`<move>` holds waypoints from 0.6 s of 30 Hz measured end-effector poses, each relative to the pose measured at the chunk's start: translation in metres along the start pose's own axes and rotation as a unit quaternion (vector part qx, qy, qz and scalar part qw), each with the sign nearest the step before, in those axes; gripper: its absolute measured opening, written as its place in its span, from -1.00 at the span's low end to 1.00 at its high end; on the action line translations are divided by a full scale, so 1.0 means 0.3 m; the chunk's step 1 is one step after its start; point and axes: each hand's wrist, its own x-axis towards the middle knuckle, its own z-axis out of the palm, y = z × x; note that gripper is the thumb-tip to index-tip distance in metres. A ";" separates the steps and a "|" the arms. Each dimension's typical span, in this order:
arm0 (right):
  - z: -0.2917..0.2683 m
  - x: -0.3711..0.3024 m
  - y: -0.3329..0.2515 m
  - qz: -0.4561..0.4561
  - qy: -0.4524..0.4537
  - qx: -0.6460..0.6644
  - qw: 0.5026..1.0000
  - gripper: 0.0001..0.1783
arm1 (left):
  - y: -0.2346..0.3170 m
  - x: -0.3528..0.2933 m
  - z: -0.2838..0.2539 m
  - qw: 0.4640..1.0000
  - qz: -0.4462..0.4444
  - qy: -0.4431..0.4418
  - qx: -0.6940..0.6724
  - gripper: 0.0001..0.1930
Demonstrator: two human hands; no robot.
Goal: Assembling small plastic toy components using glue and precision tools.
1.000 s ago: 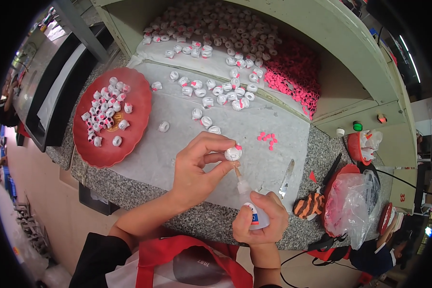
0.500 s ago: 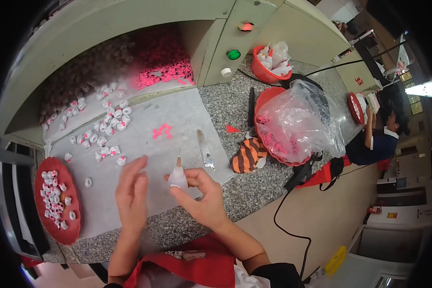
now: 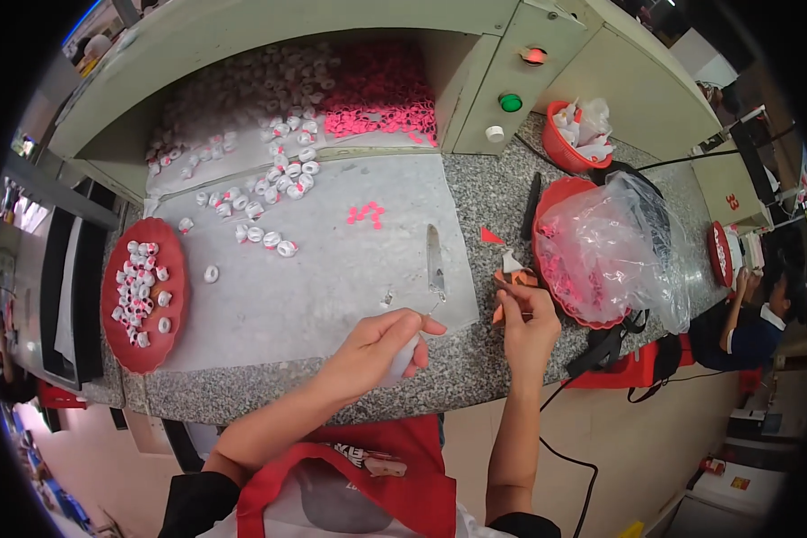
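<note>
In my left hand (image 3: 368,351), closed over the front part of the sheet, is a small white piping bag (image 3: 402,365) with a thin tip; the palm and fingers hide much of it. My right hand (image 3: 529,332) pinches an orange-and-black striped cloth (image 3: 522,278) on the granite counter, right of the sheet. A flat metal blade (image 3: 435,258) lies on the white sheet (image 3: 305,305) just beyond my left hand. Farther back are a small cluster of pink pieces (image 3: 366,213) and several white ring-shaped pieces with pink bits (image 3: 271,238).
A red scalloped tray (image 3: 117,345) of white pieces stands left. A lit booth (image 3: 475,85) behind holds white and pink heaps. To the right are a red tray under clear plastic (image 3: 601,242), a red bowl of white bags (image 3: 565,154), a red scrap (image 3: 491,235) and a co-worker (image 3: 753,323).
The piping bag has passed from my right hand to my left. My right hand has moved right and taken hold of the striped cloth. The view has shifted.
</note>
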 end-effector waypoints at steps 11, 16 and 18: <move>-0.024 -0.138 -0.112 0.114 -0.297 0.422 0.849 -0.94 | -0.036 -0.023 0.041 0.995 0.012 -0.088 0.049 -0.67; -0.019 -0.147 -0.177 0.071 -0.248 0.374 0.891 -0.95 | -0.024 -0.093 0.030 0.993 0.018 -0.061 0.100 -0.70; -0.028 -0.100 -0.183 0.034 -0.109 0.364 0.924 -0.95 | -0.025 -0.121 0.019 0.993 0.013 -0.068 0.093 -0.71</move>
